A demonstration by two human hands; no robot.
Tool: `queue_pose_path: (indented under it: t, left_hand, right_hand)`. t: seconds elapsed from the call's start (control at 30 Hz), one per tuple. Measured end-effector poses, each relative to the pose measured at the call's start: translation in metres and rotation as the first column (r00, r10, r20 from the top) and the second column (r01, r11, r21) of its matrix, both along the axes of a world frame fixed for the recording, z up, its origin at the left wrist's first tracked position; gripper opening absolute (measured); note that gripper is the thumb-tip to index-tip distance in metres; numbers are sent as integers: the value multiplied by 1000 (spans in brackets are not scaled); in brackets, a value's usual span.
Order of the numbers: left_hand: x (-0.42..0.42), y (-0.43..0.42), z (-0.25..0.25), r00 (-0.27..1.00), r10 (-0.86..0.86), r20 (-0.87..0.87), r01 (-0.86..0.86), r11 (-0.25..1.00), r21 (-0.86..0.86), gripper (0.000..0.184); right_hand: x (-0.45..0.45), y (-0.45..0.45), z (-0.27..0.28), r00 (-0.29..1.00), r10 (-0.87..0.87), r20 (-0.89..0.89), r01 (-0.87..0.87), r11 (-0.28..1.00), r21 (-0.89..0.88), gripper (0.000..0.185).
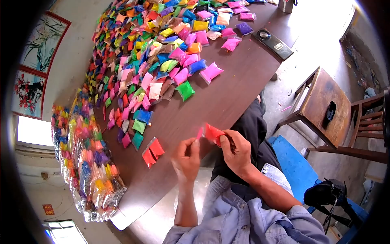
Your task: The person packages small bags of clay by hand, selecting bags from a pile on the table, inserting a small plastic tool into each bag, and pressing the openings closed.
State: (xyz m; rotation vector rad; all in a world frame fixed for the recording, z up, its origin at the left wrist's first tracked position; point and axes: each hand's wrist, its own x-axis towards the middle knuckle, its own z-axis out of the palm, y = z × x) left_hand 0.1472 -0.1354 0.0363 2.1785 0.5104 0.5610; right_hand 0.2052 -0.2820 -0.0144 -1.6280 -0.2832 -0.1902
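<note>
My right hand (236, 151) pinches a small clear packet with red contents (213, 133) above the table's near edge. Just left of it, my left hand (187, 156) holds a thin pink piece (200, 133) upright between thumb and fingertips. The pink piece and the red packet are close together; whether they touch is unclear. On the brown table (170, 126), to the left of my left hand, two red packets (152, 152) lie side by side. Beyond my hands, a green packet (185, 90) and a pink packet (211, 73) lie at the edge of a large pile.
Many coloured packets (162, 53) cover the table's far and left parts. Bundled bags (93, 171) line its left edge. A dark flat device (272, 44) and a metal cup (285, 5) sit at the far right. A wooden stool (321, 105) and blue seat (293, 160) stand right.
</note>
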Motion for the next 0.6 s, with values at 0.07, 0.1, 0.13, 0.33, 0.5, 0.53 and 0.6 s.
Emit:
queue_pose_path:
  t: [0.07, 0.1, 0.13, 0.33, 0.5, 0.53, 0.6]
  left_hand:
    - [1, -6, -10, 1000, -29, 0, 29, 1000, 12, 10]
    - [2, -9, -13, 998, -60, 1, 60, 998, 25, 9]
    - [3, -11, -13, 996, -91, -3, 91, 992, 91, 7]
    - [8, -17, -9, 982, -189, 13, 180, 954, 240, 5]
    - [17, 1, -15, 989, -142, -46, 149, 924, 351, 5]
    - [18, 5, -13, 988, -142, -59, 154, 919, 363, 5]
    - [18, 9, -11, 988, -150, -36, 153, 927, 342, 5]
  right_hand:
    - [-3, -1, 7, 993, 22, -115, -16, 998, 58, 16]
    - [-4, -2, 11, 973, 49, -225, -23, 993, 119, 19]
    - [-4, -2, 9, 970, 68, -232, -41, 992, 117, 23]
    - [2, -5, 8, 980, 103, -171, -116, 991, -67, 24]
    - [2, -3, 5, 983, 81, -163, -95, 993, -77, 24]
    - [3, -2, 6, 981, 80, -176, -90, 995, -49, 24]
    - [4, -4, 5, 979, 89, -182, -100, 994, -49, 23]
